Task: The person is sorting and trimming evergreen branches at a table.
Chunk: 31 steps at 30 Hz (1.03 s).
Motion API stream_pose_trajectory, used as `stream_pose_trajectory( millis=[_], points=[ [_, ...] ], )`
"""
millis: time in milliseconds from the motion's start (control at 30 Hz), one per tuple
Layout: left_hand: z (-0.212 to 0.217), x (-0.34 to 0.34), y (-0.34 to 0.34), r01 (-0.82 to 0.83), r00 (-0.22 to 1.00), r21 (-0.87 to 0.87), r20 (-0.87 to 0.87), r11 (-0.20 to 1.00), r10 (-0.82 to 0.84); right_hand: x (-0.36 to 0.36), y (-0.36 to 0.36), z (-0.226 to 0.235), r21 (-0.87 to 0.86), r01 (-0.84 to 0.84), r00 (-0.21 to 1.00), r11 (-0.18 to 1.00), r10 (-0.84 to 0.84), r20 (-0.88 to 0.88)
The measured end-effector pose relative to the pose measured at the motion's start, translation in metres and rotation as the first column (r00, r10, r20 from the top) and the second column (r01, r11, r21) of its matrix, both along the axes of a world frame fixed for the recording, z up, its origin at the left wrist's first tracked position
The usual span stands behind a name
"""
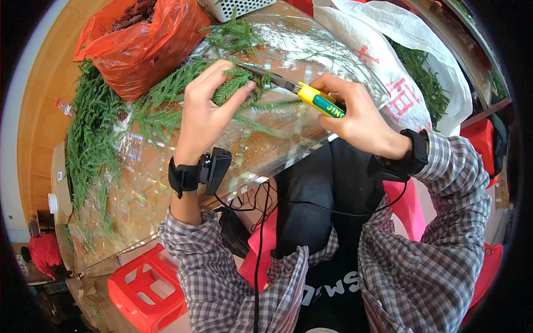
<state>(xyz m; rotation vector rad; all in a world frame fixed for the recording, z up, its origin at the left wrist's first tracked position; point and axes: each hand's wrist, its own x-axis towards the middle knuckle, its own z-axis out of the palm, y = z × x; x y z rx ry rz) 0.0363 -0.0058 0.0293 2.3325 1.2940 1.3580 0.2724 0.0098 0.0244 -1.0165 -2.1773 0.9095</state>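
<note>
My left hand [202,114] pinches a bunch of green needle-leaved sprigs [229,90] between thumb and fingers, above the near part of the glass-topped table [147,202]. In my right hand [358,114] is a pair of long-nose pliers [308,94] with yellow and green handles. Their dark jaws reach left to the sprigs, just beyond my left fingertips. Whether the jaws grip a stem is too small to tell. Looser green branches [158,116] lie on the glass under and beside my left hand.
An orange-red plastic bag [150,55] of brown pine cones [133,15] stands at the far left. Piled branches [91,127] line the left edge. A white perforated basket [241,6] sits at the back. Right of the table, a white sack [383,66] holds greenery. A red stool [147,288] stands below left.
</note>
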Motion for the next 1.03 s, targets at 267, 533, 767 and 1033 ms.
stream_pose_trajectory(
  millis=[267, 533, 767, 1033],
  points=[
    [0.011, 0.011, -0.006, -0.152, 0.805, 0.324, -0.507, 0.934, 0.307, -0.010, -0.003, 0.008, -0.397, 0.053, 0.996, 0.916, -0.079, -0.049],
    [0.021, 0.007, 0.001, 0.078, 0.983, 0.062, -0.172, 0.995, -0.066, 0.017, 0.011, 0.002, -0.066, -0.001, 0.994, 0.998, -0.006, -0.107],
    [0.004, -0.003, 0.011, 0.648, 0.518, -0.326, 0.851, 0.688, -0.085, 0.027, 0.018, 0.010, 0.347, -0.184, 0.981, 0.920, 0.195, 0.003],
    [-0.004, -0.011, 0.003, 0.692, 0.708, -0.663, 0.544, 0.287, -0.450, 0.023, 0.018, 0.007, 0.473, -0.290, 0.956, 0.832, 0.268, 0.116]
  ],
)
